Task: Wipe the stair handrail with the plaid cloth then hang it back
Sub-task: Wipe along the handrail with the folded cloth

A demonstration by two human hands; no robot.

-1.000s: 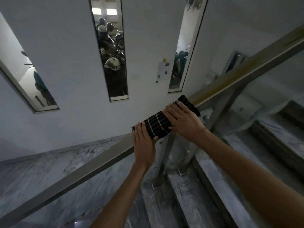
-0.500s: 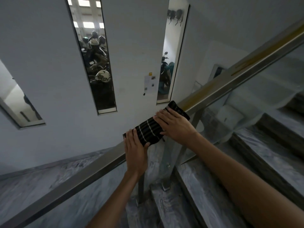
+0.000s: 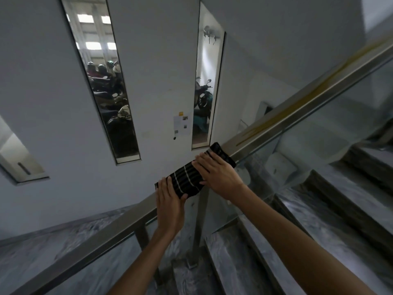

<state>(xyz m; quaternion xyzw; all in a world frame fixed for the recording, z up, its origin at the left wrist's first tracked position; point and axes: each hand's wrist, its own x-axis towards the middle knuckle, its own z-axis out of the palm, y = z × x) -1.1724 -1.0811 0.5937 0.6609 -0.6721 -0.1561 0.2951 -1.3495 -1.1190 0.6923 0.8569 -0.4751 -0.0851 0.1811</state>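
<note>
Wrapping handrail (image 3: 297, 111): plaid cloth (image 3: 187, 182) draped over it, under both hands' fingers.
Left hand (image 3: 170, 203): fingers together, flat on cloth's lower end.
Right hand (image 3: 219, 175): fingers slightly spread, pressing its upper end.

2 bare arms reach forward and up from the bottom of the view. The left hand (image 3: 170, 201) is lower and nearer, and its wrist is straight. Its 4 fingers (image 3: 167, 186) lie flat and close together on the low end of the cloth (image 3: 187, 182), pointing up. Its thumb sticks out to the right and touches the cloth. The right hand (image 3: 220, 177) is higher up. Its arm comes in from the right. Its fingers are spread a little and press flat on top of the cloth, pointing up and left.
</note>
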